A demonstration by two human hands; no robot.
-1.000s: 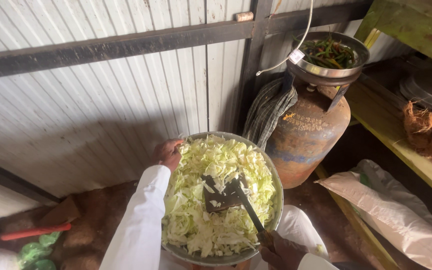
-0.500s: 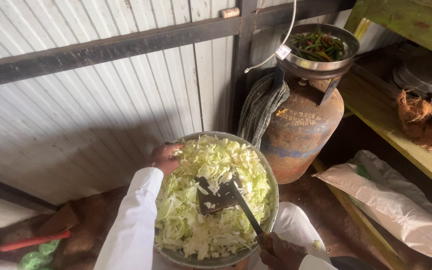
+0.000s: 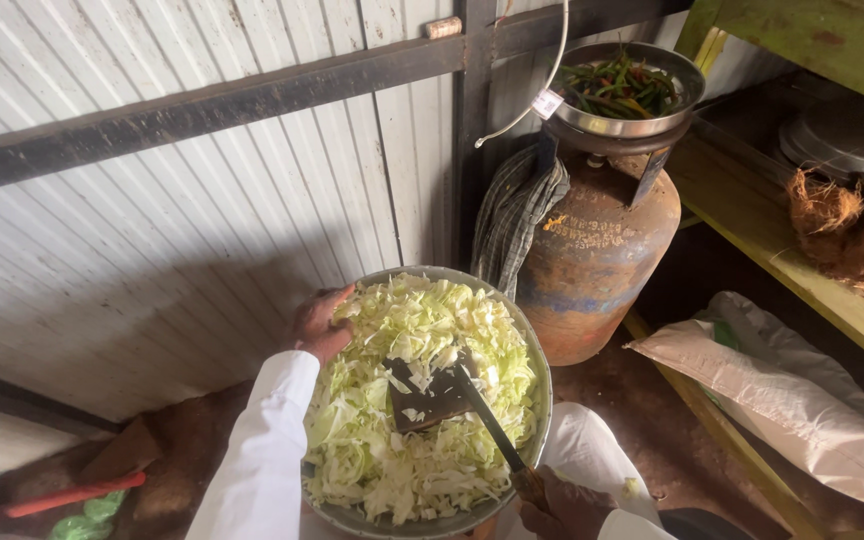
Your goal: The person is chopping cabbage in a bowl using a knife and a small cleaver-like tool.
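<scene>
A wide metal bowl (image 3: pixel 546 395) heaped with chopped pale-green cabbage (image 3: pixel 402 330) sits just below me. My left hand (image 3: pixel 318 322) grips the bowl's far left rim, the white sleeve running along its side. My right hand (image 3: pixel 564 506) at the bottom edge is closed on the dark handle of a flat metal spatula (image 3: pixel 432 394). The spatula's blade lies in the middle of the cabbage with shreds on it.
A rusty gas cylinder (image 3: pixel 597 260) stands behind the bowl with a checked cloth (image 3: pixel 512 215) draped on it and a steel dish of green chillies (image 3: pixel 620 88) on top. A corrugated white wall is on the left. A green shelf (image 3: pixel 802 250) with coconut husk and a white sack (image 3: pixel 792 400) are on the right.
The view has drifted, so everything sits slightly further left. The spatula blade and both hands keep nearly the same places on the bowl.
</scene>
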